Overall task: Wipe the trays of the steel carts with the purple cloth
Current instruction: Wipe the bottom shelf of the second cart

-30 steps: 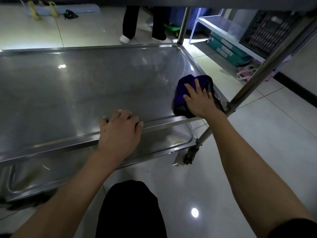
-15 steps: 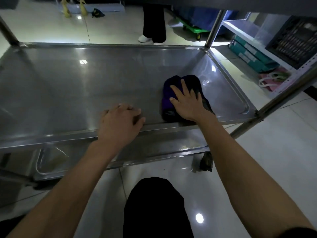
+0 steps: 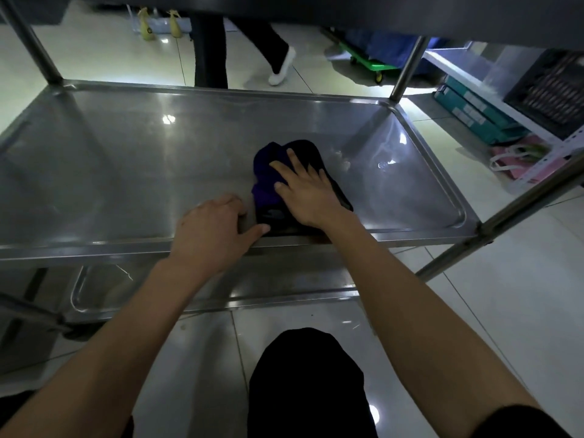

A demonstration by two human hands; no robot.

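The purple cloth (image 3: 268,181) lies bunched on the middle steel tray (image 3: 126,172) of the cart, near its front rim. My right hand (image 3: 308,192) presses flat on the cloth with straight, spread fingers. My left hand (image 3: 215,232) rests on the tray's front rim just left of the cloth, fingers bent over the edge and thumb stretched toward the cloth. A lower tray (image 3: 221,286) shows beneath the front rim. The tray above is only a dark edge at the top of the view.
Steel cart posts (image 3: 406,71) stand at the tray's corners. A person's legs (image 3: 211,55) walk behind the cart. A white shelf with boxes (image 3: 474,112) and a dark crate stands at the right. My dark-clothed knee (image 3: 306,384) is below, on the tiled floor.
My right hand has slid the cloth leftward along the tray, from the right end toward the middle. My left hand has stayed on the front rim. The person behind has stepped to the right.
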